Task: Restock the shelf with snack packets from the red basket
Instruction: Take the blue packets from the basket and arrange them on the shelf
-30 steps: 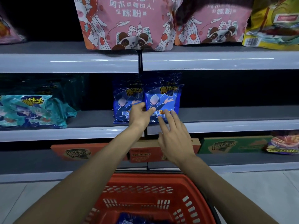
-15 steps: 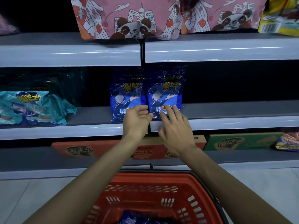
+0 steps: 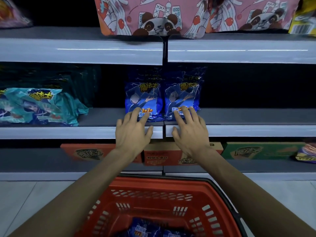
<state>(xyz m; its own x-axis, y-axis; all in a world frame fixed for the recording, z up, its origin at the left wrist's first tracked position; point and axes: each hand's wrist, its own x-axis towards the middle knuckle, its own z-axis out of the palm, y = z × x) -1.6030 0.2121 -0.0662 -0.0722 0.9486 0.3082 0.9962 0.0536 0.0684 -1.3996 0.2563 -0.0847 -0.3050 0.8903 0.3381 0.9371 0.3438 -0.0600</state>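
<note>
Two blue snack packets stand upright side by side on the middle shelf (image 3: 256, 130): the left packet (image 3: 142, 95) and the right packet (image 3: 183, 94). My left hand (image 3: 132, 130) has straight, spread fingers touching the bottom of the left packet. My right hand (image 3: 189, 130) lies the same way against the bottom of the right packet. Both palms hover over the shelf's front edge. Below, the red basket (image 3: 153, 199) sits on the floor with more blue packets (image 3: 150, 230) inside.
Teal packets (image 3: 34, 106) lie at the left of the middle shelf. Pink panda bags (image 3: 153, 16) and a yellow bag (image 3: 304, 17) fill the top shelf. Orange (image 3: 85, 153) and green (image 3: 256, 151) boxes sit on the lower shelf. The middle shelf right of the blue packets is dark.
My hands have spread apart, the left moving onto the left packet and the right staying on the right one. The left hand's fingers straightened. The view has come closer to the shelf.
</note>
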